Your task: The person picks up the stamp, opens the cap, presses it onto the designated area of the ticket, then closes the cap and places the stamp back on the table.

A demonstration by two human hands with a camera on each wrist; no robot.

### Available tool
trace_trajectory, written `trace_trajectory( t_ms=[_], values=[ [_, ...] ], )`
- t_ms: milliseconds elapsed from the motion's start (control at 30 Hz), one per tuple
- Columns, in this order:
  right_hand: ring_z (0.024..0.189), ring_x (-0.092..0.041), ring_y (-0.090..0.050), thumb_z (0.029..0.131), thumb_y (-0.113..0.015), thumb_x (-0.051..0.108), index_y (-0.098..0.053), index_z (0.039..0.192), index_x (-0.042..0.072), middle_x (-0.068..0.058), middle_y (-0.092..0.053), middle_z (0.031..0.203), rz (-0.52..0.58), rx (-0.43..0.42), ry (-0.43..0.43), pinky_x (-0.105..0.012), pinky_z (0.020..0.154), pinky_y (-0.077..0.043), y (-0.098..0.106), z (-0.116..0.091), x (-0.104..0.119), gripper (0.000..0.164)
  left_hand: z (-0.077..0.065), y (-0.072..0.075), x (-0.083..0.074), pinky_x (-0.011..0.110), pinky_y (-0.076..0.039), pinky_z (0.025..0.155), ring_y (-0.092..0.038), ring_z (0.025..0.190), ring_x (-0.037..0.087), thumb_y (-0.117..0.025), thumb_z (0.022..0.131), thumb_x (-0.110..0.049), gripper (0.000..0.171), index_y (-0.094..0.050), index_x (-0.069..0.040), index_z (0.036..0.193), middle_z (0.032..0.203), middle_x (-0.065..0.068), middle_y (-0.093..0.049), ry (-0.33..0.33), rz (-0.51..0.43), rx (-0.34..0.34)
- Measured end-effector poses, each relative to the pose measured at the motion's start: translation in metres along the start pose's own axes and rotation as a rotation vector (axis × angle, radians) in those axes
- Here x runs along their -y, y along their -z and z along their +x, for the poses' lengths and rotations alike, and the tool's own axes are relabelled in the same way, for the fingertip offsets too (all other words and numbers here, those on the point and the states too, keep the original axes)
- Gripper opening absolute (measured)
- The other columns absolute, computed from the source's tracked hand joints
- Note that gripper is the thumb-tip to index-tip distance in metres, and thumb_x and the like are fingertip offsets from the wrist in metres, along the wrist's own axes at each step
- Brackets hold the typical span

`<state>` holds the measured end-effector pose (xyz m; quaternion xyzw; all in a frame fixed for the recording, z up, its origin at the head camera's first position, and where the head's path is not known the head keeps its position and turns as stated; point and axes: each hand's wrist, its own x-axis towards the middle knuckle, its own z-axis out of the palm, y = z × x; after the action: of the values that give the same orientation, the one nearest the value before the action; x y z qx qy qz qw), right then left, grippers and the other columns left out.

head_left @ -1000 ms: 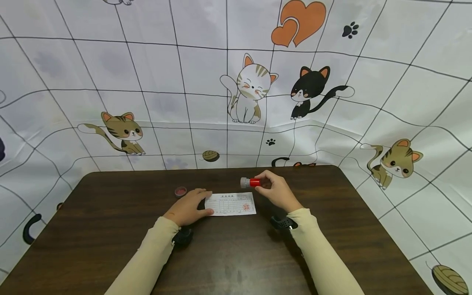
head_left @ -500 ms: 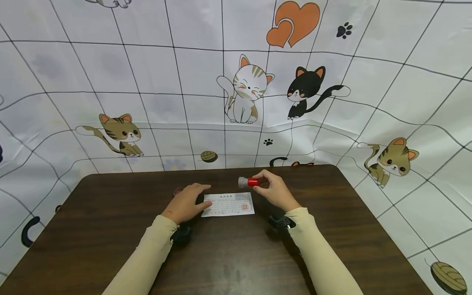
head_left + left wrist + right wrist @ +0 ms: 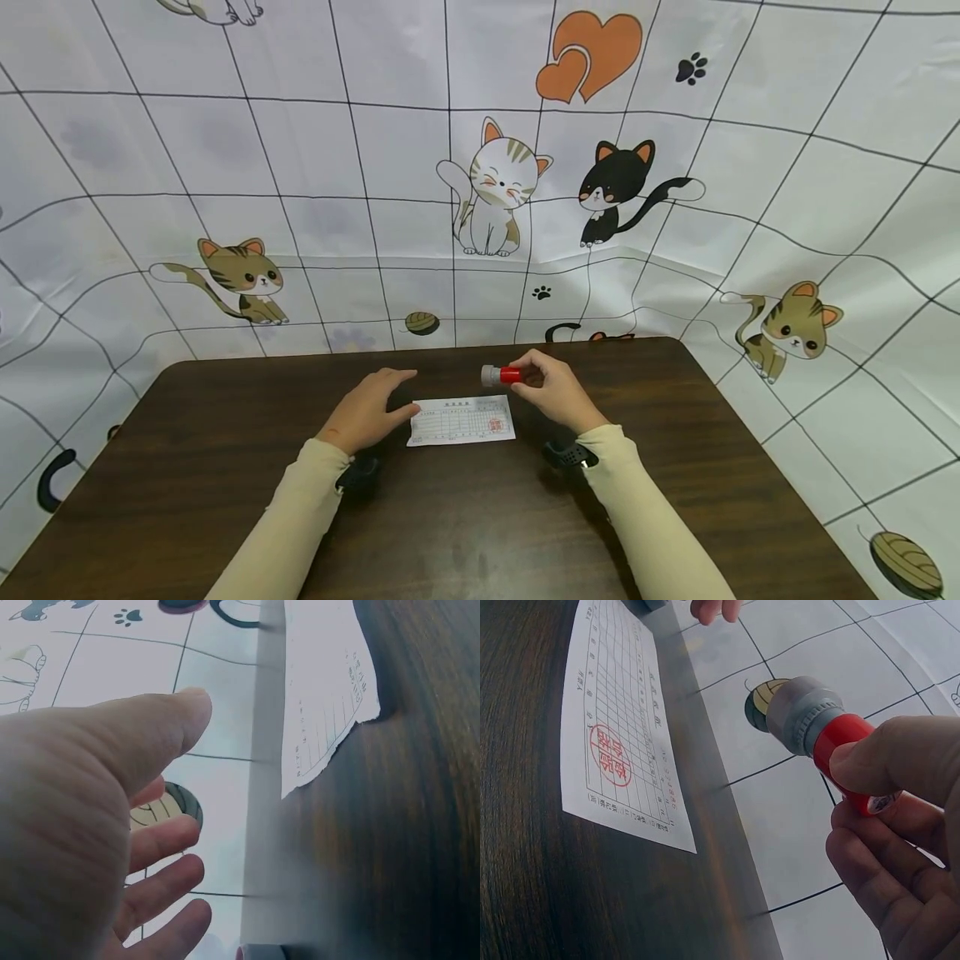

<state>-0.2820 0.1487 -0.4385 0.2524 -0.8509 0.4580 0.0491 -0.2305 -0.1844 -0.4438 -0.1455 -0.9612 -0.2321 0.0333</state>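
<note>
My left hand (image 3: 367, 408) is held over the left end of a paper form (image 3: 461, 421), thumb and fingers apart with nothing between them. In the left wrist view the form's torn end (image 3: 330, 712) lies beyond the thumb. The right hand (image 3: 553, 390) pinches a stamp by its red body, held sideways above the table past the form's far edge. This stamp (image 3: 847, 742) has a translucent grey end pointing left. A red round seal mark (image 3: 610, 754) is printed on the form. A small round container (image 3: 261, 952) shows partly at the bottom of the left wrist view.
A dark wood-grain table (image 3: 465, 517) with rounded far corners fills the lower view. White sheeting (image 3: 337, 150) with grid lines and cartoon cats hangs behind it and on the right. Dark bands with camera units (image 3: 572, 454) sit on both wrists.
My left hand has lifted off the form and drawn slightly left, now hiding the small round container in the head view. The right hand keeps its hold on the stamp, almost still.
</note>
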Motion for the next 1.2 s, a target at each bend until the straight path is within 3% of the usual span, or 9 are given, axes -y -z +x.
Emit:
trace_trajectory(
  t_ms=[500,1200],
  values=[
    [0.094,-0.023,-0.071,0.091,-0.078,0.002,-0.069,0.115,0.007,-0.011,-0.072,0.113,0.011,0.004,-0.023,-0.04,0.087,-0.06,-0.001,-0.001,0.004,0.027,-0.002,0.015,0.012,0.064,-0.04,0.111,-0.043,0.142,0.043,-0.074,0.097,-0.035,0.069,-0.047,-0.01,0.155,0.153,0.021,-0.047,0.001,-0.032,-0.058],
    [0.092,-0.019,-0.069,0.092,-0.077,0.003,-0.068,0.117,0.009,-0.01,-0.072,0.114,-0.021,0.027,-0.026,-0.037,0.085,-0.06,-0.006,0.001,-0.001,0.027,-0.006,0.031,0.036,0.069,-0.036,0.111,-0.038,0.142,0.05,-0.072,0.099,-0.033,0.071,-0.041,-0.005,0.157,0.155,0.028,-0.041,0.056,-0.035,-0.05]
  ],
)
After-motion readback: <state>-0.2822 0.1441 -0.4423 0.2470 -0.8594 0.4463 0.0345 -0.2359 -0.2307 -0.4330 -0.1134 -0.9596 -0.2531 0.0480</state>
